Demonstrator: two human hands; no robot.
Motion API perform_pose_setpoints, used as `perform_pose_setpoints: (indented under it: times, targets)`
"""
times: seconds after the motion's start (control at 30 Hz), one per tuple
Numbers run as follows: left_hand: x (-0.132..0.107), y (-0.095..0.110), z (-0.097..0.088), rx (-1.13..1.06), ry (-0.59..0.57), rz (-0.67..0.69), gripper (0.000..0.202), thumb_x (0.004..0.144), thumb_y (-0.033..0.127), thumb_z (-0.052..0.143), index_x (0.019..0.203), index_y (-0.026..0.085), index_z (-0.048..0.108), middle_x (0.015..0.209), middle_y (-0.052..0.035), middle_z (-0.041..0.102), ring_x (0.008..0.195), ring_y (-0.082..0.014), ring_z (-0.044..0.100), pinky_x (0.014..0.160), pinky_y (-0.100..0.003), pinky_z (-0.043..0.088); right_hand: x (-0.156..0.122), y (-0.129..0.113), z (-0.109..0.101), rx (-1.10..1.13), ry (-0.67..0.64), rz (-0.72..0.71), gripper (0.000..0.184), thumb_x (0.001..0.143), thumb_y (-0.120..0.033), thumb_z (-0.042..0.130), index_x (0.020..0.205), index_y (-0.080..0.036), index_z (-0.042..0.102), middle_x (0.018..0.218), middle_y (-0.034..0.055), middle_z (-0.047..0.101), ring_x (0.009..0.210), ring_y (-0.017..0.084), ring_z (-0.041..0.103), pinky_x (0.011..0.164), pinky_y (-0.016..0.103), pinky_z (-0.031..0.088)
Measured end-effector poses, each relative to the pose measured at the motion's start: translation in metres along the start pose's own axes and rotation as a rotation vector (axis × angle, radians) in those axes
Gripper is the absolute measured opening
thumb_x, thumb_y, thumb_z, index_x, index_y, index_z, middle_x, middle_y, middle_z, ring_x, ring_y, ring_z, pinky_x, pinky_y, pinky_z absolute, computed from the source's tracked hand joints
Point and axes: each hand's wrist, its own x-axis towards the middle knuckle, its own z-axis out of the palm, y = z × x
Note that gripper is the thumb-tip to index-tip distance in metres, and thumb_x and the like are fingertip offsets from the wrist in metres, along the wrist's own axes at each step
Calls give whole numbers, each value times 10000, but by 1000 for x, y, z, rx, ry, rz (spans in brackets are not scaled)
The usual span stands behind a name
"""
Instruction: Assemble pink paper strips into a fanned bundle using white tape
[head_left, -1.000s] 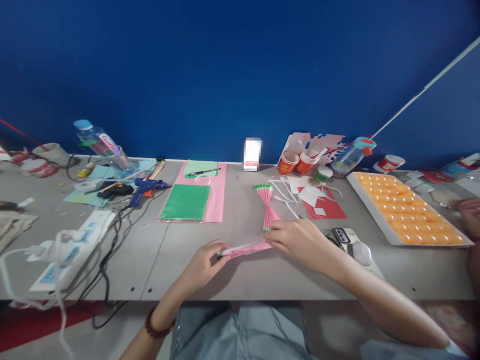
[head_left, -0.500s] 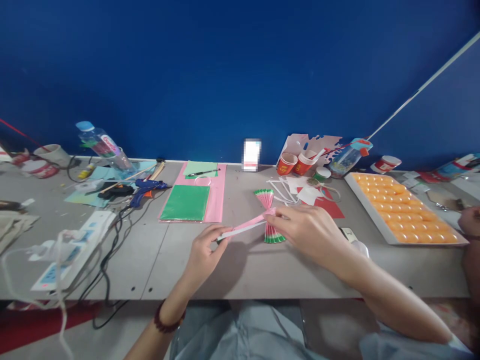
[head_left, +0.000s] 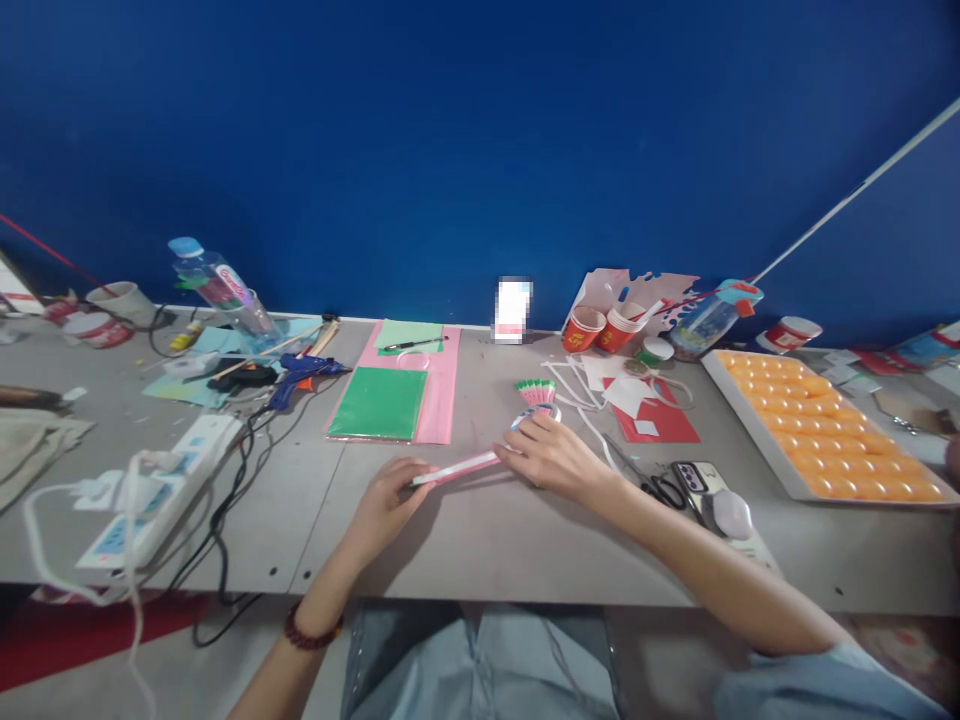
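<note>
Since the strip (head_left: 466, 467) seems flimsy, the left hand (head_left: 391, 492) pinches one end, the right hand (head_left: 553, 458) farther along (fan (head_left: 535, 391) beyond)

The left hand (head_left: 405, 485) pinches thumb to fingers; the right hand (head_left: 551, 455), to its right, curls fingers leftward, back up, forearm (head_left: 697, 555) behind it.
</note>
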Motion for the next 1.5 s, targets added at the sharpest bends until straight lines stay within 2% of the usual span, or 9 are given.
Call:
perform_pose_setpoints:
  times: [0.1,0.37,0.53,0.67,0.8,0.93,1.13,1.3,1.5]
  targets:
    - [-1,-5,-1,54,-19,5,160,848,285,563,931,209,676,941,-58,677,914,-187,623,803,-325,524,8,4,10,27,-8,-10,257,945,-73,394,1065,-149,607,860,54,626,763,159,516,696,330,311]
    - [-8,-5,-2,162,46,-27,206,880,315,526,1038,208,604,1019,-55,668,911,-187,640,822,-336,529,18,6,28,61,59,30,275,954,-88,390,1080,-168,620,844,47,624,728,148,490,677,322,280]
    - [-12,-6,-6,212,81,75,184,896,324,515,1013,212,601,1032,-65,665,971,-203,622,863,-361,515,14,6,26,94,118,70,270,944,-84,418,1094,-179,621,848,48,627,732,143,488,695,313,283]
    - [-11,-6,-5,262,132,167,133,903,279,506,953,217,613,991,-61,658,973,-199,613,879,-368,505,14,5,21,75,97,65,275,936,-70,417,1080,-177,624,847,46,624,723,141,483,686,313,284]
    - [-13,-6,-2,327,191,220,112,896,244,521,915,225,629,945,-53,636,902,-180,617,814,-330,515,15,1,18,64,65,63,277,945,-85,398,1067,-171,631,844,52,623,730,147,485,687,319,286]
    - [-15,-8,0,398,192,255,108,896,226,528,897,217,636,883,-49,643,844,-178,615,757,-317,506,12,-4,20,69,104,66,273,944,-88,403,1080,-160,628,847,59,623,752,155,494,701,321,295]
    - [-18,-12,2,540,194,329,121,890,174,535,898,218,648,950,-52,677,917,-198,610,815,-340,482,3,-14,38,29,180,78,269,934,-86,412,1090,-155,620,844,62,623,767,163,502,679,322,315]
    - [-20,-16,6,651,137,363,156,897,155,519,880,219,660,883,-34,689,873,-192,621,773,-324,470,-5,-14,59,25,216,51,319,929,-81,382,1171,-152,578,927,86,636,768,161,512,681,325,354]
    - [-21,-18,10,648,168,377,126,901,188,528,889,198,653,867,-43,677,809,-171,620,747,-297,469,-2,0,77,14,398,-36,299,903,-60,420,1151,-127,574,878,84,635,742,157,510,668,325,370]
